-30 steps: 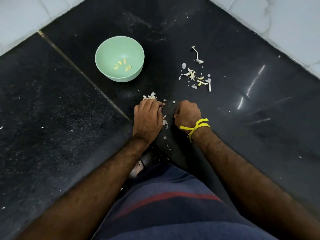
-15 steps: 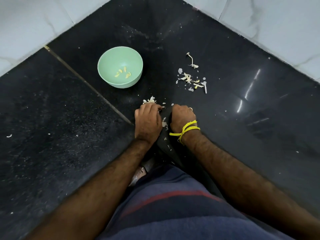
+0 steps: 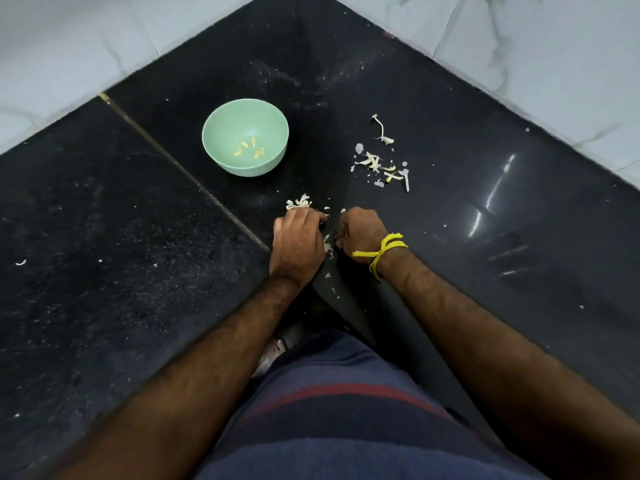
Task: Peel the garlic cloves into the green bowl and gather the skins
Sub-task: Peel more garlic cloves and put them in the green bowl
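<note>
Peeling is under way: the left hand (image 3: 298,242) and right hand (image 3: 362,230) curl close together over the black stone floor (image 3: 138,271), each grip narrow, seemingly pinching a hidden clove. The round pale-green bowl (image 3: 245,142) holds several peeled yellowish garlic cloves (image 3: 251,148). White papery skins (image 3: 381,166) lie scattered to its right. Next, likely drop the clove in the bowl.

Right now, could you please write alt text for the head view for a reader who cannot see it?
Seen from above, a person's left hand and right hand, fingers curled, work close together over a black stone floor. Beyond them stands a green bowl holding a few peeled garlic cloves, with garlic skins scattered to its right.
</note>
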Demonstrator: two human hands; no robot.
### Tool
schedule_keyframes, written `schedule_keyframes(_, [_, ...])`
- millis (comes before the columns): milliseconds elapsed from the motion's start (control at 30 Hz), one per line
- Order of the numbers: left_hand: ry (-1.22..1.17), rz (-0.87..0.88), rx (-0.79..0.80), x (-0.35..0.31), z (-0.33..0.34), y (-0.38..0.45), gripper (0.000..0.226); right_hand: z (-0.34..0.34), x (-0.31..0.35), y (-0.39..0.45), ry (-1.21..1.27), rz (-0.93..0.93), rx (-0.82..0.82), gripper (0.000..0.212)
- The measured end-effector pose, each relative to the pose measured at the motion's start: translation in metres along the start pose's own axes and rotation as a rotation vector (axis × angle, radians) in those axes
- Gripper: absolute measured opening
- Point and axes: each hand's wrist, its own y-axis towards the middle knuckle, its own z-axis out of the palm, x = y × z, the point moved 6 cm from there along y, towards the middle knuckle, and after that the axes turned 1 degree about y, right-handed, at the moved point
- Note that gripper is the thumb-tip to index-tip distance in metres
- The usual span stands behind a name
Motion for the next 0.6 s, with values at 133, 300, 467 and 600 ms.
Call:
schedule_keyframes(133, [-0.018, 0.001, -0.02, 0.0, -0.001, 0.001, 0.035, 0.003, 0.006, 0.005, -0.111, 0.0, 0.018, 0.023])
schedule_keyframes(300, [-0.031, 0.003, -0.068, 0.001, -0.003, 0.001, 0.034, 0.017, 0.009, 0.002, -0.263, -0.063, -0.03, 0.025])
schedule_keyframes(467, [-0.065, 0.003, -0.096, 0.005, -0.002, 0.0, 0.027, 0.014, 0.017, -0.005, -0.319, -0.012, -0.073, 0.024])
schedule_keyframes(600, [-0.058, 0.017, -0.059, 0.005, -0.001, 0.001, 0.023, 0.013, 0.024, -0.009, -0.387, -0.049, -0.088, 0.026])
